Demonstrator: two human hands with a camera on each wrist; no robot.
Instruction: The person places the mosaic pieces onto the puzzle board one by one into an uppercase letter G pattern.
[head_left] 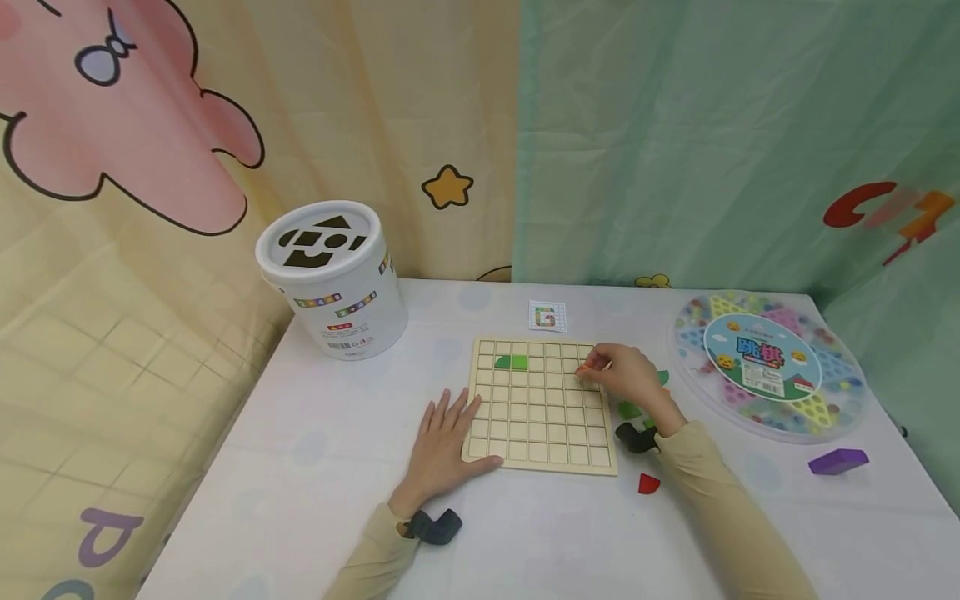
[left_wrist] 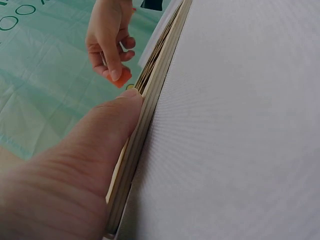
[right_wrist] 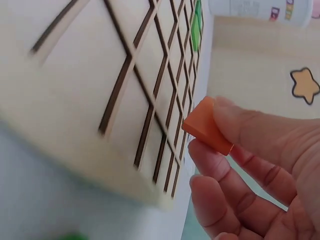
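Observation:
A wooden grid board (head_left: 540,417) lies on the white table. My left hand (head_left: 444,450) rests at its left side, fingers spread and straight, with the thumb (left_wrist: 117,112) against the board's near edge. Between thumb and fingertips my right hand (head_left: 630,379) pinches an orange square tile (right_wrist: 205,125), held over the upper right cells. Two green pieces sit side by side in an upper row: a round-cornered tile (head_left: 503,362) and a square tile (head_left: 519,362). Several loose green pieces (head_left: 628,410) lie right of the board, partly hidden by my right hand and wrist.
A red quarter-round tile (head_left: 648,483) lies near the board's lower right corner. Behind the board is a small pattern card (head_left: 547,316). A white bucket (head_left: 352,308) with shape holes in its lid stands back left. To the right are a round board-game case (head_left: 840,375) and a purple block (head_left: 837,461).

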